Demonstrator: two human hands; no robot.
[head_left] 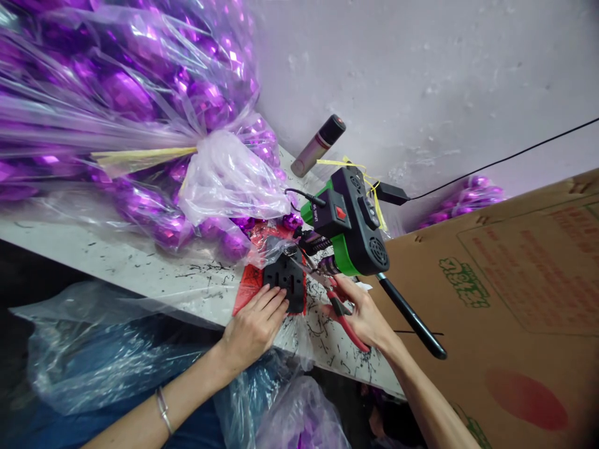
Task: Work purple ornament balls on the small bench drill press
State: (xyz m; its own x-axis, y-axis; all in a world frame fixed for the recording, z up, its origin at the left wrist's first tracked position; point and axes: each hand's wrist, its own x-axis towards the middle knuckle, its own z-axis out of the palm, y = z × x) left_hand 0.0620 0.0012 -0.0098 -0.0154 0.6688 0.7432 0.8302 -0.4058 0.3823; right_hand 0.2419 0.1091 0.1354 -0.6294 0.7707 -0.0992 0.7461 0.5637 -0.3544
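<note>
My left hand (256, 322) lies with its fingers together on the lower edge of a black slotted plate (286, 280), which rests on a red sheet (248, 288). Right of it, my right hand (358, 310) is closed round red-handled pliers or cutters (349, 327), whose tips reach toward the base of a black and green machine (358, 218). The machine has a red switch, a cable and a black lever (412, 318). Its lower parts are partly hidden by its body and clear plastic.
Large clear bags of shiny purple balls (126, 93) fill the upper left. A cylindrical can (318, 146) stands near the wall. A cardboard box (510, 299) is at the right. Small black scraps litter the white table (187, 277). Plastic bags hang at its front edge.
</note>
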